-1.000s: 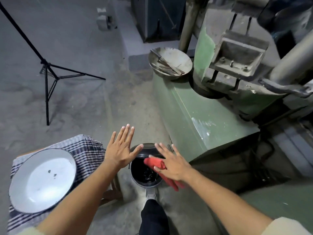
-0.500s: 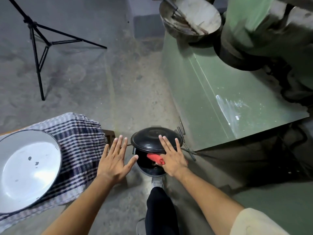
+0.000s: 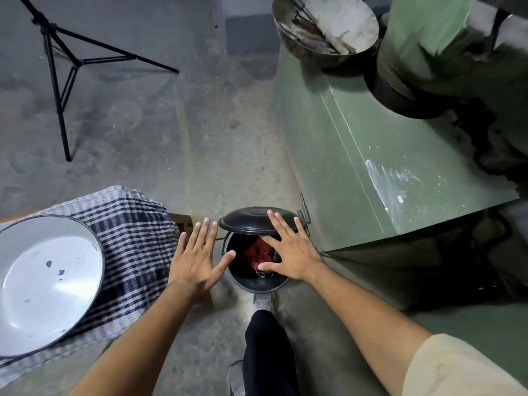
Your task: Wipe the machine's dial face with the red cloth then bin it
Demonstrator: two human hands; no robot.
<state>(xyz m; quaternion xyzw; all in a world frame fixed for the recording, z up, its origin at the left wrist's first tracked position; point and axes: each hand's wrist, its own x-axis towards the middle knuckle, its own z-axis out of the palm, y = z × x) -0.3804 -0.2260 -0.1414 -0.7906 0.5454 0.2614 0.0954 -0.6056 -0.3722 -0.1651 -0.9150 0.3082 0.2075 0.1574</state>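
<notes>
No legible writing is seen. Red cloth (image 3: 257, 254) lies inside bin (image 3: 257, 284), lower centre; left hand (image 3: 197, 261) and right hand (image 3: 288, 252) are splayed flat, nothing gripped.

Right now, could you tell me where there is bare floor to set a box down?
The concrete between the tripod, the checked cloth and the green machine base is bare. Around the bin it is crowded: both hands, the raised lid and a foot.

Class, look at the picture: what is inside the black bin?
Inside the black bin lies the red cloth, with some scraps beside it. The right hand and the raised lid hide the rest.
</notes>
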